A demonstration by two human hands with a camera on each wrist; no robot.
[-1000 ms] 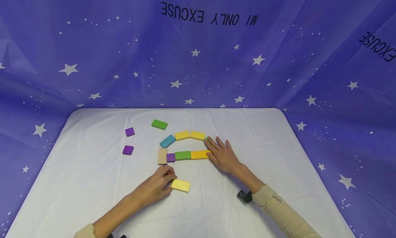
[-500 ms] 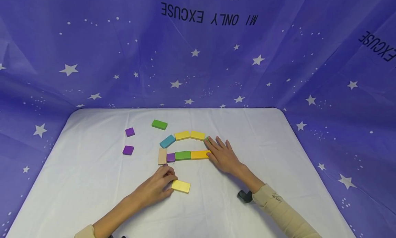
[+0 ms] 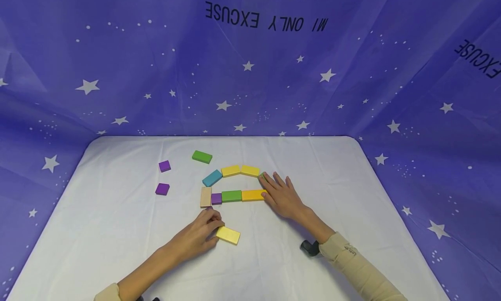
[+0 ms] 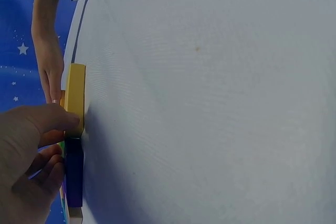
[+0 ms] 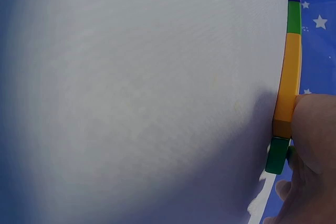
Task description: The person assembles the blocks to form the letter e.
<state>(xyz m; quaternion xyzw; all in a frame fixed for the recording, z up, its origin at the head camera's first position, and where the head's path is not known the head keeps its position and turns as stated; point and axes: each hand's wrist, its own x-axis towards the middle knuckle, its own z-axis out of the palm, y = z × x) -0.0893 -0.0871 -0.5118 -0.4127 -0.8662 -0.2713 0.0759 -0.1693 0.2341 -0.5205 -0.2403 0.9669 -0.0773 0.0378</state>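
Note:
My left hand (image 3: 199,235) pinches one end of a yellow block (image 3: 228,235) between thumb and fingers, on the near side of the block row. In the left wrist view, a dark purple block (image 4: 74,174) lies beside the curled fingers; the head view mostly hides it. Above this hand sits a beige block (image 3: 205,197), followed by a small purple block (image 3: 216,198), a green block (image 3: 232,196) and an orange block (image 3: 252,195). My right hand (image 3: 283,199) rests with extended fingers at the row's right end, its thumb touching the orange block. Its fingers partly cover another green block (image 5: 277,156).
Behind the row, a blue block (image 3: 212,178) and two yellow blocks (image 3: 231,171) form an arc. Farther left lie a loose green block (image 3: 202,157) and two purple blocks (image 3: 165,166). A white cloth (image 3: 117,231) covers the table; a starry blue curtain stands behind.
The yellow block in my left hand has turned slightly, its left end a little higher in the head view. My right hand stays in place.

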